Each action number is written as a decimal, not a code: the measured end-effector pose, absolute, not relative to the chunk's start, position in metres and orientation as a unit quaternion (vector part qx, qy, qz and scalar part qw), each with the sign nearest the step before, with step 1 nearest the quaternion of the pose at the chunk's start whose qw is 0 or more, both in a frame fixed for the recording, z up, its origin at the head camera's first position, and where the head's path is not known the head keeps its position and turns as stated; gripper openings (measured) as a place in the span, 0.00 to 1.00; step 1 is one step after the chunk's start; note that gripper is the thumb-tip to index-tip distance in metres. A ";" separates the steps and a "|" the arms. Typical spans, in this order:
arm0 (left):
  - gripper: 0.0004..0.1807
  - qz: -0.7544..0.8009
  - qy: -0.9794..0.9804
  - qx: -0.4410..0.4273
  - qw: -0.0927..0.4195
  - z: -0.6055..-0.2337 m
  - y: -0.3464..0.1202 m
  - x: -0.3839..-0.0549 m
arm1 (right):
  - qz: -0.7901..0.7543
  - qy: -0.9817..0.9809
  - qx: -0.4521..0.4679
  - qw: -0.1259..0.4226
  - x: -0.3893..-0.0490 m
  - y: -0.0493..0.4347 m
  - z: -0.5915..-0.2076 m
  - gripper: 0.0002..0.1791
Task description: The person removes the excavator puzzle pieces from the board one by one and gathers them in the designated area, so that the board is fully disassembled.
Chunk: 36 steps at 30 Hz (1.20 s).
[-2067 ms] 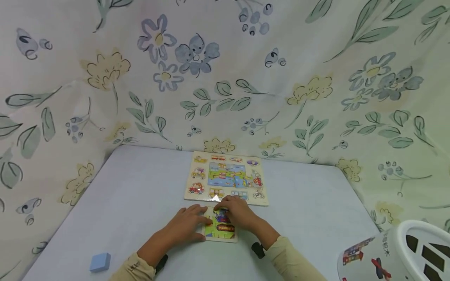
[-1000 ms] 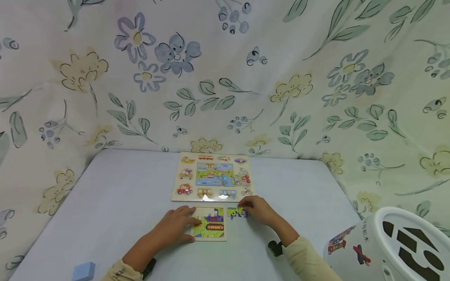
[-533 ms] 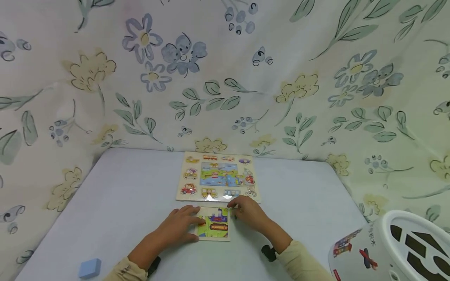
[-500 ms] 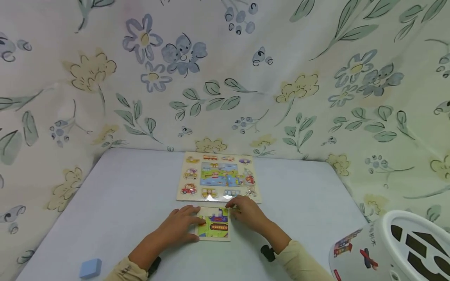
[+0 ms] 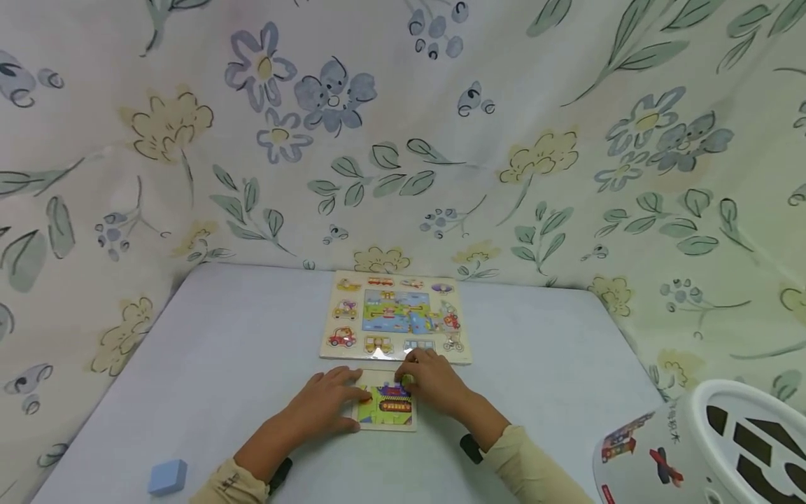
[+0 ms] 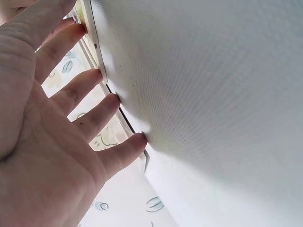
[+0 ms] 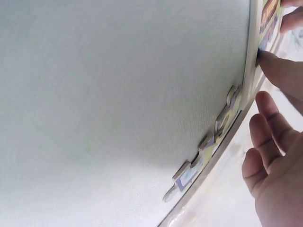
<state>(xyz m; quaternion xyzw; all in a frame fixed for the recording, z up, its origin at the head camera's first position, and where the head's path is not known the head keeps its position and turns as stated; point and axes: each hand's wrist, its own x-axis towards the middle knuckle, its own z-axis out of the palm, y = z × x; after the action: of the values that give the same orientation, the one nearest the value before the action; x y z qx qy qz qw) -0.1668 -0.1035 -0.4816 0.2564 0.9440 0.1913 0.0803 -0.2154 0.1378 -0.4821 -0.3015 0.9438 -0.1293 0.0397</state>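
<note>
A small wooden jigsaw board (image 5: 409, 427) showing an excavator-like vehicle lies on the white table in the head view. Bare wood shows along its top row. My left hand (image 5: 321, 402) rests spread along its left side, with a fingertip on the picture. In the left wrist view the left fingers (image 6: 125, 153) look fairly straight. My right hand (image 5: 436, 381) pinches a green puzzle piece (image 5: 408, 380) at the board's top right corner. In the right wrist view, loose puzzle pieces (image 7: 185, 177) lie beside the board; in the head view the right hand hides them.
Behind the small board lies a larger vehicle puzzle (image 5: 395, 315). A blue block (image 5: 167, 478) sits at the front left. At the right stands a white bucket (image 5: 661, 455) with a lid of shaped holes. Floral cloth (image 5: 403, 140) hangs behind the table.
My right hand carried pieces to the right of the board, then came back left to its top right corner, where the corner piece now looks lifted. The left hand stays on the board.
</note>
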 end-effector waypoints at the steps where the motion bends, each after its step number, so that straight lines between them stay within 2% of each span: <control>1: 0.26 0.190 0.944 0.256 0.081 -0.481 -0.103 -0.167 | -0.129 0.944 -0.300 0.038 -0.216 0.138 -0.482 0.08; 5: 0.26 0.192 0.944 0.255 0.081 -0.480 -0.104 -0.166 | -0.158 0.946 -0.279 0.043 -0.218 0.135 -0.482 0.05; 10: 0.26 0.196 0.943 0.256 0.081 -0.482 -0.101 -0.167 | -0.299 0.924 -0.218 0.093 -0.223 0.143 -0.476 0.04; 14: 0.25 0.197 0.945 0.248 0.084 -0.482 -0.101 -0.167 | -0.371 0.904 -0.177 0.119 -0.231 0.167 -0.466 0.07; 20: 0.25 0.199 0.946 0.244 0.082 -0.482 -0.101 -0.167 | -0.369 0.916 -0.093 0.130 -0.235 0.218 -0.462 0.06; 29: 0.25 0.200 0.946 0.240 0.085 -0.480 -0.104 -0.166 | -0.343 0.919 -0.105 0.161 -0.235 0.244 -0.481 0.05; 36: 0.25 0.205 0.944 0.242 0.087 -0.480 -0.101 -0.166 | -0.338 0.922 -0.104 0.156 -0.236 0.245 -0.486 0.06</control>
<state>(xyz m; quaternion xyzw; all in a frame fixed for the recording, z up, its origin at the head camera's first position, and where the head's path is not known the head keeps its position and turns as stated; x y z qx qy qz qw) -0.1663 -0.1014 -0.4802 0.2425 0.9443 0.2050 0.0870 -0.2361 0.2451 -0.4856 -0.1043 0.9224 -0.3378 0.1556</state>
